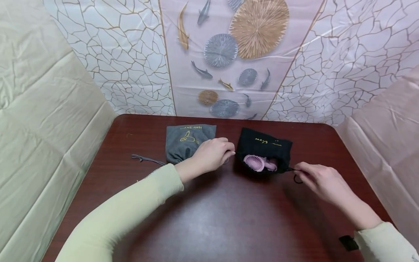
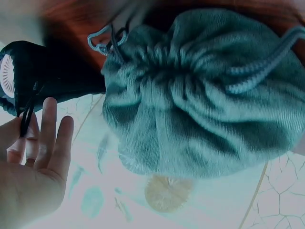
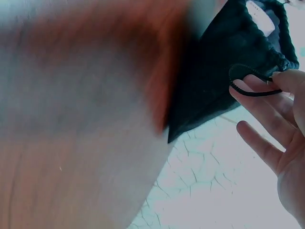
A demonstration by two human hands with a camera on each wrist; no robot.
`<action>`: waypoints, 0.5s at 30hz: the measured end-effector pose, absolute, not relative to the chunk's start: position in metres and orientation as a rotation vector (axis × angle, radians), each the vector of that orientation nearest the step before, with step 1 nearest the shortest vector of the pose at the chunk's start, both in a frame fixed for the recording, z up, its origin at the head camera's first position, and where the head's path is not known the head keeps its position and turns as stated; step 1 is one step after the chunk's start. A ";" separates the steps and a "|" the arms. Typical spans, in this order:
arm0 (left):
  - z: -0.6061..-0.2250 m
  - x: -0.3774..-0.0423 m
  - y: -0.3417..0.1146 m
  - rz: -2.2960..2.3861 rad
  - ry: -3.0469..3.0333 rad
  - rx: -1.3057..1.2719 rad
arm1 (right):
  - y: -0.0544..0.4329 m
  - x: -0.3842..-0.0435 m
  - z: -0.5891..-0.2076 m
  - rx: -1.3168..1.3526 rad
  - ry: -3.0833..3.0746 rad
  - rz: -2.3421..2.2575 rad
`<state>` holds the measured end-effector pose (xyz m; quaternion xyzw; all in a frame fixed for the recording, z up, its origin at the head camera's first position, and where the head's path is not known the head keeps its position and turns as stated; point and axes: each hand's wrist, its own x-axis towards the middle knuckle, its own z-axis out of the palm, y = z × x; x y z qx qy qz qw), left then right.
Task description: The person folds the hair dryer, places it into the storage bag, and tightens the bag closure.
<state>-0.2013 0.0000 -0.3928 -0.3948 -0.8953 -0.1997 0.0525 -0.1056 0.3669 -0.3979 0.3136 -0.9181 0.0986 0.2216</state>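
Observation:
A black drawstring bag [image 1: 264, 143] lies on the table with its mouth partly gathered toward the person. Inside the mouth shows a pink handheld fan [image 1: 254, 163] with a round slotted head. My right hand [image 1: 322, 182] pinches the black cord [image 3: 255, 93] at the bag's right side, a loop hanging from the fingers. At the bag's left side, my left hand [image 1: 211, 154] pinches the other end of the black cord [image 2: 27, 117] between thumb and finger. Beneath the left wrist lies a grey drawstring bag [image 1: 176, 143], its mouth gathered and its front marked in yellow.
A grey cord [image 1: 147, 159] trails left from the grey bag on the dark red table [image 1: 203, 225]. Near the right sleeve lies a small black piece [image 1: 348, 243]. Patterned cloth [image 1: 222, 83] hangs behind the table, with pale fabric walls at both sides.

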 end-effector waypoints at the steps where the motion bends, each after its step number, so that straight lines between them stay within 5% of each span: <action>1: -0.390 -0.201 -0.001 -0.625 -2.718 -1.196 | 0.369 -0.105 -0.395 0.859 -2.535 0.262; 15: -0.382 -0.199 -0.033 -0.647 -2.707 -1.130 | 0.412 -0.100 -0.396 0.760 -2.554 0.224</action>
